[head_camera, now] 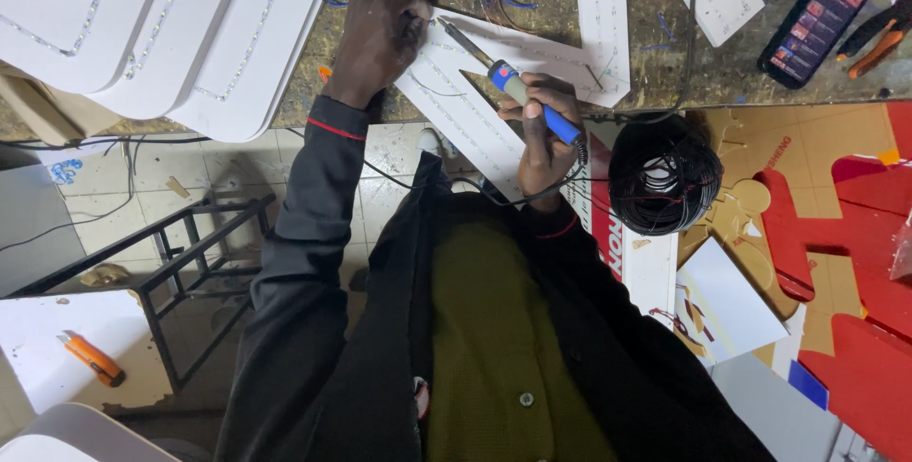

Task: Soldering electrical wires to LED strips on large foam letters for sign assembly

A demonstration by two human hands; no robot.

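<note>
Along the near edge of the worn, speckled worktop (665,63) lies a white angular sign-letter panel fitted with thin rows of small lights (475,106), one arm of it running up and to the right, the other slanting down over the worktop's edge toward the person's chest. Both hands work on it.

The right hand (543,130) is closed in a fist-like grip around the blue handle of a soldering iron with a grey collar and a slim metal shaft (508,82). The iron's long axis runs diagonally from the lower right, at the hand, up and to the left, so its tip (443,23) lands on the panel just beside the left hand. A black cord trails from the handle's rear.

The left hand (380,30) lies farther up the panel, knuckles raised, fingers curled down and pressed onto the white surface right at the iron's tip; whether it pinches a wire or solder there cannot be told, since the fingertips are hidden under the hand. Of the two, the left hand sits nearer the working point, while the right hand stays back along the handle, its wrist bent inward over the worktop's edge. The left forearm, in a dark sleeve with a red cuff line, reaches straight forward.

Close to the right hand's outer side sits a coil of black wire (665,177).
</note>
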